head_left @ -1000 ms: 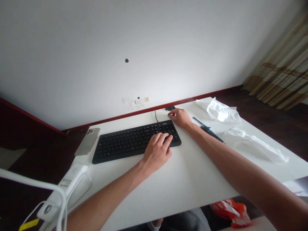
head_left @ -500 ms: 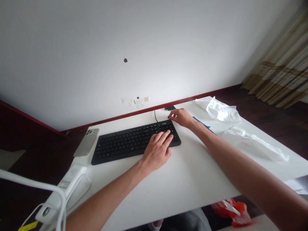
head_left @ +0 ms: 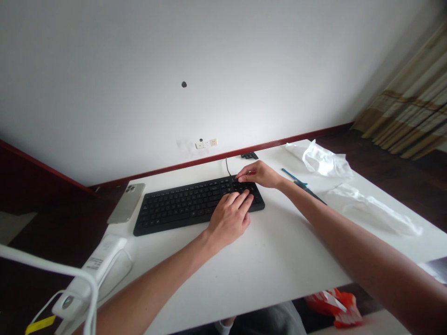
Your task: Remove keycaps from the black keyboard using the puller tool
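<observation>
A black keyboard (head_left: 181, 204) lies at a slant on the white desk, its cable running off the back edge. My left hand (head_left: 230, 214) rests on the keyboard's number pad with its fingers stretched out, covering some of the keys. Above the upper right part of the keyboard, my right hand (head_left: 256, 174) pinches thumb and forefinger together. What sits in that pinch is mostly hidden; half a second ago a small black keycap showed at the fingertips. Several loose black keycaps (head_left: 249, 156) lie behind the keyboard, near the desk's back edge.
A phone (head_left: 126, 203) lies left of the keyboard. Nearer me is a white power strip (head_left: 101, 256) with cables. To the right are a blue slim tool (head_left: 292, 175), a dark tool (head_left: 314, 193) and crumpled white plastic bags (head_left: 323, 160). A red bag (head_left: 335, 307) lies below the desk edge.
My right hand has come from beside the loose keycaps toward me and onto the keyboard's upper right area, fingers still pinched. The left hand has stayed on the number pad.
</observation>
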### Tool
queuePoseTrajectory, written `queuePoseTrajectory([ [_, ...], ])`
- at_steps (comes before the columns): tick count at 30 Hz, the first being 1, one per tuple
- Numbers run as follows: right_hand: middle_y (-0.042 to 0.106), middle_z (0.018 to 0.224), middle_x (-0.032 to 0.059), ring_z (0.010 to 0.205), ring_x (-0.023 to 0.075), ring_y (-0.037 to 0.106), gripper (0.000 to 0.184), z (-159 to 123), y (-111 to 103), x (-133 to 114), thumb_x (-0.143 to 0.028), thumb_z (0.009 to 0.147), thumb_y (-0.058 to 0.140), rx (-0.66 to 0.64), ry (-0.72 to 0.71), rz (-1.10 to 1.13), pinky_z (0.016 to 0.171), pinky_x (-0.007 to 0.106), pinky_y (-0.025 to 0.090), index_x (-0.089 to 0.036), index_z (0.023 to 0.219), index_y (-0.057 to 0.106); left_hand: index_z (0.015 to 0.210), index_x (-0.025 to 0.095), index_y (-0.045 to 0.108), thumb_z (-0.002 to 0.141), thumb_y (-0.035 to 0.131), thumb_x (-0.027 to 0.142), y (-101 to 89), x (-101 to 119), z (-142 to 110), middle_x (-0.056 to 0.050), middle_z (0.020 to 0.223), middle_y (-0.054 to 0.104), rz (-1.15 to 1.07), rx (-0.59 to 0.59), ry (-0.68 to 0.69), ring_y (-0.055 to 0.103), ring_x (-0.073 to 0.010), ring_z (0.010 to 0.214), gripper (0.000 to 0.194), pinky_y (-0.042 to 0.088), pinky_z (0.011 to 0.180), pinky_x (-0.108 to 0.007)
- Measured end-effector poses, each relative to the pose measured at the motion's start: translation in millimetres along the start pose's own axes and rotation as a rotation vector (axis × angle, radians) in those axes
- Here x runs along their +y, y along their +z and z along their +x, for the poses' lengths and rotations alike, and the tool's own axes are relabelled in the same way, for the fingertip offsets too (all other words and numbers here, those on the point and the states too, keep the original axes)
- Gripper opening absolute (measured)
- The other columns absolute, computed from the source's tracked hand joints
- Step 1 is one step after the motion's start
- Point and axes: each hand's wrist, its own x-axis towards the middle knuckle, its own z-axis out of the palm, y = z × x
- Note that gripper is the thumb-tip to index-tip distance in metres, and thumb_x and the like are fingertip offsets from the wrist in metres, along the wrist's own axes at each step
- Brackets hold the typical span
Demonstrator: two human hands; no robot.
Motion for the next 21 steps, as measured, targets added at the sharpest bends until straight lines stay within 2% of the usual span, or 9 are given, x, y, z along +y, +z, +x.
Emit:
queuePoseTrajectory([
  [3,0.081,0.089,0.006,0.085,0.0229,0.073,0.033,-1,5,-4,-0.047,0.077,0.08,-0.044,0.024,-0.02,0.079,0.033,0.056,-0.018,0.094,0.083,0.145,0.016,0.055,0.1,0.05,0.022,0.7,0,0,-0.009,0.152,0.055,0.004,0.003,0.005,0.055,-0.0246,0.124,0.046,0.044,0.109,-0.041],
  [7,0.081,0.089,0.0044,0.083,0.021,0.072,0.025,-2,8,-6,-0.043,0.081,0.077,-0.055,-0.011,-0.143,0.076,0.031,0.054,-0.021,0.092,0.084,0.146,0.016,0.055,0.1,0.051,0.023,1.3,0,-1,-0.01,0.152,0.055,0.017,0.006,0.003,0.056,-0.0246,0.122,0.046,0.045,0.107,-0.042],
  [13,0.081,0.093,0.0025,0.086,0.0202,0.072,0.017,-2,10,-7,-0.037,0.084,0.074,-0.082,-0.045,-0.208,0.079,0.03,0.052,-0.024,0.089,0.083,0.146,0.015,0.054,0.102,0.047,0.022,1.3,0,-1,-0.01,0.151,0.055,0.022,0.01,0.008,0.056,-0.0252,0.12,0.046,0.045,0.107,-0.042],
  [21,0.08,0.094,0.0005,0.087,0.0203,0.073,0.011,-3,13,-14,-0.028,0.084,0.073,-0.098,-0.079,-0.301,0.082,0.03,0.053,-0.025,0.087,0.082,0.145,0.015,0.055,0.099,0.052,0.022,0.3,0,0,-0.009,0.149,0.057,0.008,0.005,0.001,0.056,-0.0239,0.118,0.046,0.046,0.106,-0.041],
])
